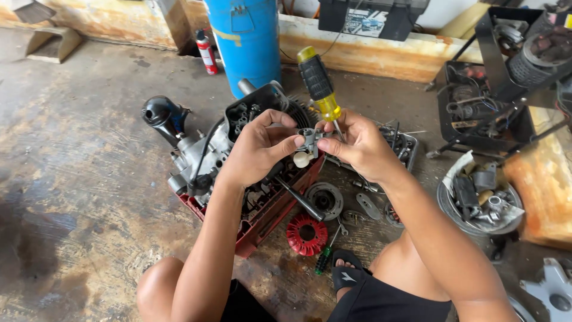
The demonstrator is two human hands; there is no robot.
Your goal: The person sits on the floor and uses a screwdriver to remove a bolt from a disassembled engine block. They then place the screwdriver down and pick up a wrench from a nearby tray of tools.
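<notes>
We look down at our own two bare hands, raised close together above a concrete floor [89,179]. Our left hand [256,149] is closed around a small grey metal part [309,141] with a cream-coloured knob, pinching it between thumb and fingertips. Our right hand [357,146] touches the same part from the other side and also grips a screwdriver [320,89] with a black and yellow handle, which points up and away from us. The part sits between both hands, in the air, just above a partly dismantled small engine [202,161] lying in a red housing [268,220] on the floor. Near our knees lie a red toothed ring [307,235], a round grey disc [325,200] and a second screwdriver with a green handle [325,257]. A blue barrel [247,42] stands at the far edge of the floor, against a low wall. At the right edge, a shallow bowl [448,203] holds loose metal pieces.
</notes>
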